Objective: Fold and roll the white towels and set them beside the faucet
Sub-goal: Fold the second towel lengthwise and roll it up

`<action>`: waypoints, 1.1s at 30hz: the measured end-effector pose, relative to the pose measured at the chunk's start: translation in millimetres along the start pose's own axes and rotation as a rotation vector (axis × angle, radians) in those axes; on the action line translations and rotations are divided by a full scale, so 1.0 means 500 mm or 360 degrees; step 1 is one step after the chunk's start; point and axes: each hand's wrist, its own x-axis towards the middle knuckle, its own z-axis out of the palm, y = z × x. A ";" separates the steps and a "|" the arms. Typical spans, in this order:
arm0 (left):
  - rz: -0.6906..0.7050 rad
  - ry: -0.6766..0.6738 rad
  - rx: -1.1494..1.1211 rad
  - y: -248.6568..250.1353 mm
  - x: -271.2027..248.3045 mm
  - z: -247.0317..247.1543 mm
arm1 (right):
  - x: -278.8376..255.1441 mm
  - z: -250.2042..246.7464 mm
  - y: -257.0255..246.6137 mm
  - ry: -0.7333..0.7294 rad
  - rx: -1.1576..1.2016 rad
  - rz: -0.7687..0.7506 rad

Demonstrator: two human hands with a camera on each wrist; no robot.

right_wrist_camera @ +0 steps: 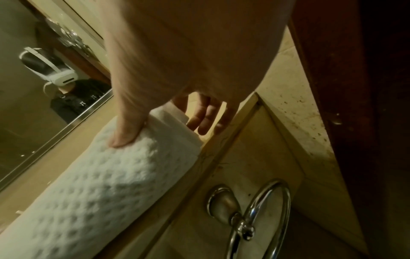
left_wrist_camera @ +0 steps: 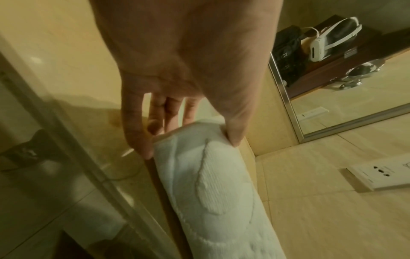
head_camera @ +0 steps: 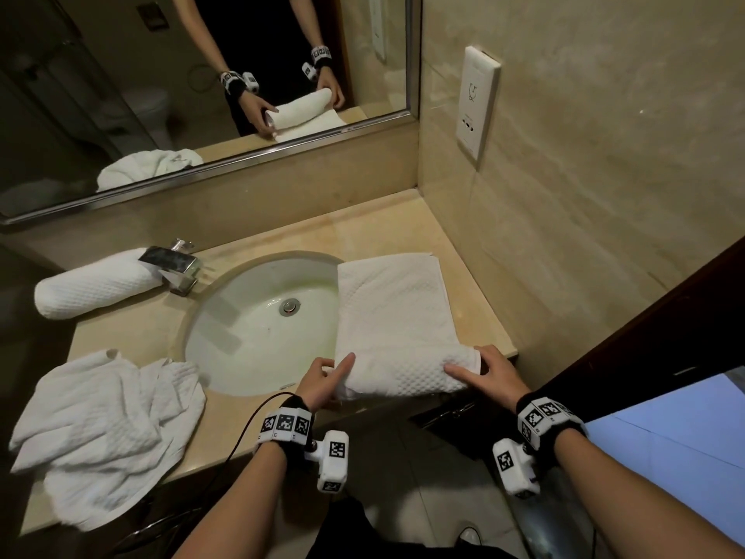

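A folded white waffle towel (head_camera: 393,312) lies on the counter to the right of the sink basin (head_camera: 225,316), its left part over the rim. Its near end is rolled up into a thick roll (left_wrist_camera: 210,192) (right_wrist_camera: 99,184). My left hand (head_camera: 328,375) (left_wrist_camera: 188,142) pinches the roll's left end between thumb and forefinger. My right hand (head_camera: 481,369) (right_wrist_camera: 162,133) grips the right end, thumb on top and fingers behind. A finished rolled towel (head_camera: 90,286) lies to the left of the faucet (head_camera: 173,266). A crumpled white towel (head_camera: 109,429) sits at the counter's front left.
A mirror (head_camera: 201,54) runs along the back wall, a wall socket (head_camera: 477,102) is on the right wall. The counter's right edge (head_camera: 496,316) meets the wall and a dark door (head_camera: 645,336). A chrome towel ring (right_wrist_camera: 261,219) hangs below the counter front.
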 end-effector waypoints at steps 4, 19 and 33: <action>-0.0096 -0.0036 -0.0026 0.004 0.004 -0.001 | -0.005 0.001 -0.016 0.0008 0.0148 0.0037; 0.0821 0.0121 0.0434 -0.022 -0.006 -0.001 | 0.004 0.018 -0.060 0.0392 0.0096 -0.0086; 0.0835 -0.0074 0.0761 -0.035 0.004 -0.017 | -0.026 0.016 -0.003 0.0159 -0.0409 -0.0445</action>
